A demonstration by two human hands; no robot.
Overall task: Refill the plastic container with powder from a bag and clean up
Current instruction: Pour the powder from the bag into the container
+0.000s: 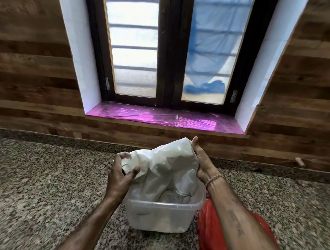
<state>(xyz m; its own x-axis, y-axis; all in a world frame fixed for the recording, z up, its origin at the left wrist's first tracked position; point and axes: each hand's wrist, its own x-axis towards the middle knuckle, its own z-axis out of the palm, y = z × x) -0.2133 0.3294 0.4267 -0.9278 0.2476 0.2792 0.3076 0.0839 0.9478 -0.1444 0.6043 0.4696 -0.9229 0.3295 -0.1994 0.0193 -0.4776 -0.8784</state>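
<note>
A clear plastic bag (166,168) with white powder in it hangs upended over a translucent plastic container (157,217) on the granite counter, its open end down inside the container. My left hand (121,176) pinches the bag's left corner. My right hand (199,161) grips the raised right end, where white powder bulges. White powder lies in the bottom of the container.
A red lid or red plastic sheet (210,236) lies right of the container, partly under my right forearm. The speckled granite counter (46,186) runs back to a wood-panelled wall. A window with a pink-lined sill (164,118) is straight ahead.
</note>
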